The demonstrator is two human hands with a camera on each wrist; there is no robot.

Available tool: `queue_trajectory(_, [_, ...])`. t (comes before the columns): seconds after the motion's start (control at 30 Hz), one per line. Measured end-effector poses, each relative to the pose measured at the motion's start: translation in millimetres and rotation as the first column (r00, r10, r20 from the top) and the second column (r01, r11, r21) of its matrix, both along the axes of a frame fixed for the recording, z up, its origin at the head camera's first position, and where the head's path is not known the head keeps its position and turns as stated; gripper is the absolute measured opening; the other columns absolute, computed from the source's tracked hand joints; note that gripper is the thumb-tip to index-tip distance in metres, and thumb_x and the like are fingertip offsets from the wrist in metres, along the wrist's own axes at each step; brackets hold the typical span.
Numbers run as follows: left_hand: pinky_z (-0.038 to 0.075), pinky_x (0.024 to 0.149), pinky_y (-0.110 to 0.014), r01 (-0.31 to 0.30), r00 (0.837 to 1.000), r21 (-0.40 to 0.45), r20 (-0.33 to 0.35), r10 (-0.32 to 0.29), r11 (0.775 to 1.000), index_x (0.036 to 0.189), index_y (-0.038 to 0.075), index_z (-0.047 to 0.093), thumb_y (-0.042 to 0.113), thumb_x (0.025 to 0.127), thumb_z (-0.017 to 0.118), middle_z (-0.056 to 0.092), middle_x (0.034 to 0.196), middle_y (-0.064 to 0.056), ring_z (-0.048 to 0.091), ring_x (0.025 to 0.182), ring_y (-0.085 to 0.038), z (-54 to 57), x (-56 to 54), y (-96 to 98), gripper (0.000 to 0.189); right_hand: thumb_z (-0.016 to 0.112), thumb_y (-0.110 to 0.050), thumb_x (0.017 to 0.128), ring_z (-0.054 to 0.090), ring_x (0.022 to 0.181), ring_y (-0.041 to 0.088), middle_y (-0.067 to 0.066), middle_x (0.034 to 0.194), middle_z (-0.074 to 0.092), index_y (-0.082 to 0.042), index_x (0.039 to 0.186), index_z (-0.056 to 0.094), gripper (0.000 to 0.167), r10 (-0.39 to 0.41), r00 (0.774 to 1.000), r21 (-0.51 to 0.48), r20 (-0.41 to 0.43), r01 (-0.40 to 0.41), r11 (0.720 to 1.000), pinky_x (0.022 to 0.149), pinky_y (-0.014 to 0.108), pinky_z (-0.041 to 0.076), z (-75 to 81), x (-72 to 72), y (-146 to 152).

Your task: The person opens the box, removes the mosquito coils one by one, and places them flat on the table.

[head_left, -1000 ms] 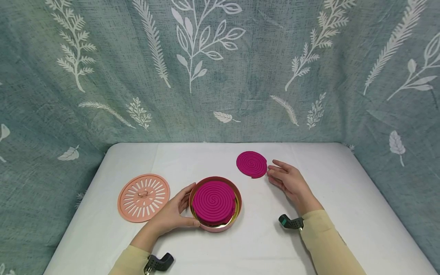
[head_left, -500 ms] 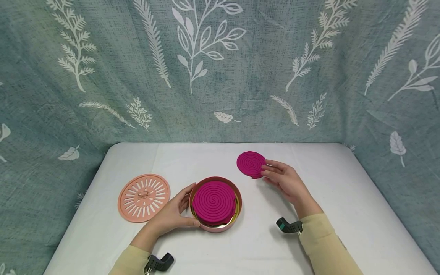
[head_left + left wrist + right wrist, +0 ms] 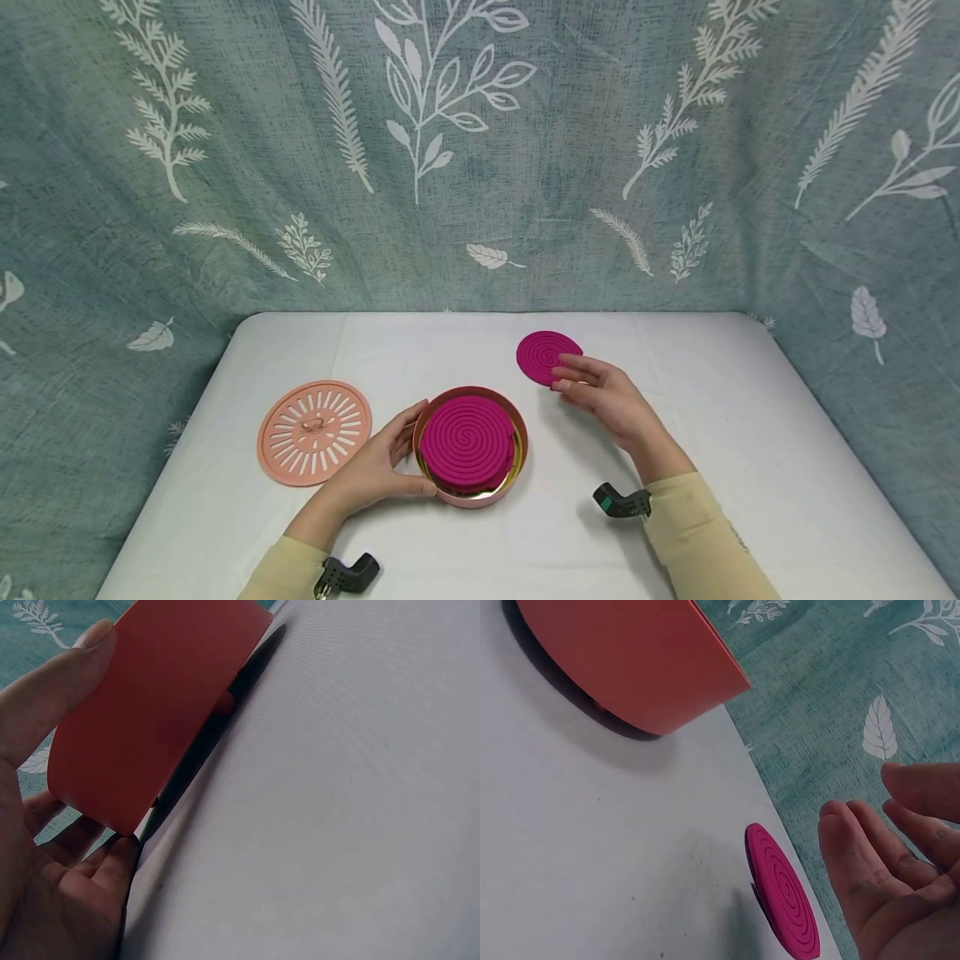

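A round pink tin (image 3: 468, 501) with a golden inside stands on the white table. Magenta mosquito coils (image 3: 467, 440) lie stacked in it. My left hand (image 3: 375, 471) grips the tin's left side, thumb at the near wall and fingers behind. The left wrist view shows the tin's red-looking wall (image 3: 150, 697) between thumb and fingers. Behind and to the right, one more mosquito coil (image 3: 534, 354) lies flat on the table. My right hand (image 3: 611, 400) hovers by that coil's near right edge, fingers loosely bent, holding nothing. In the right wrist view its fingertips are apart from the coil (image 3: 784, 892).
A peach slotted lid (image 3: 314, 442) with a small ring handle lies left of the tin, close to my left forearm. A blue-green curtain (image 3: 480, 167) with white leaf prints hangs behind the table's far edge.
My right hand has shifted left and slightly nearer to me, so its fingers now overlap the lone coil in the head view. The left hand, tin and coils stay put.
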State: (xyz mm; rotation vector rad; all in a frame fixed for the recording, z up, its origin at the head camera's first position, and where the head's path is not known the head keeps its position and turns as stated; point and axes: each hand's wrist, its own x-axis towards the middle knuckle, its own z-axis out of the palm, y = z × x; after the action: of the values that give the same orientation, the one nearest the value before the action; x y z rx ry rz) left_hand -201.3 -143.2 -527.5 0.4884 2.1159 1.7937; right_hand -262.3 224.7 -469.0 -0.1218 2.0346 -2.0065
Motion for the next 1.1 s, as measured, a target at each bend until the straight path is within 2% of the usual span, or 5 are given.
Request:
queue_trajectory(0.3, [0.028,0.113,-0.018,-0.007,1.0,-0.014,0.005,0.007,1.0,0.158,0.021,0.024,0.023,0.06,0.097,0.031,0.156,0.005,0.025,0.144,-0.007,-1.0,0.0,-0.1,0.122,0.067,-0.006,0.094,0.058,0.121,0.035,0.028,0.141,0.048,0.003,0.147,0.041,0.059,0.058,0.998,0.019,-0.001,-0.058,0.998,0.097,0.034,0.054,1.1,3.1,-16.6])
queue_trajectory(0.5, [0.027,0.113,-0.018,-0.006,1.0,-0.012,0.001,0.006,1.0,0.158,0.021,0.024,0.023,0.06,0.097,0.031,0.156,0.006,0.025,0.144,-0.007,-1.4,-0.2,0.2,0.122,0.069,-0.009,0.093,0.061,0.116,0.028,0.029,0.139,0.049,0.003,0.144,0.045,0.057,0.117,0.993,0.037,-0.019,-0.116,0.993,0.096,0.034,0.055,3.3,3.9,-29.6])
queue_trajectory(0.73, [0.028,0.113,-0.018,-0.01,1.0,-0.015,0.007,0.01,1.0,0.159,0.021,0.024,0.022,0.061,0.097,0.031,0.156,0.005,0.025,0.144,-0.007,-1.2,-0.2,-0.2,0.122,0.068,-0.01,0.094,0.057,0.123,0.031,0.027,0.139,0.05,0.001,0.142,0.048,0.054,0.205,0.978,0.035,-0.034,-0.204,0.978,0.101,0.037,0.052,7.6,3.9,-46.3])
queue_trajectory(1.1, [0.028,0.113,-0.018,-0.003,1.0,0.005,0.009,0.003,1.0,0.159,0.022,0.023,0.021,0.062,0.097,0.03,0.156,0.007,0.027,0.143,-0.008,-1.4,-0.7,-0.6,0.121,0.068,-0.014,0.094,0.056,0.124,0.029,0.02,0.134,0.057,-0.005,0.143,0.05,0.053,0.294,0.955,0.109,-0.032,-0.289,0.951,0.105,0.039,0.048,11.7,4.1,-66.7])
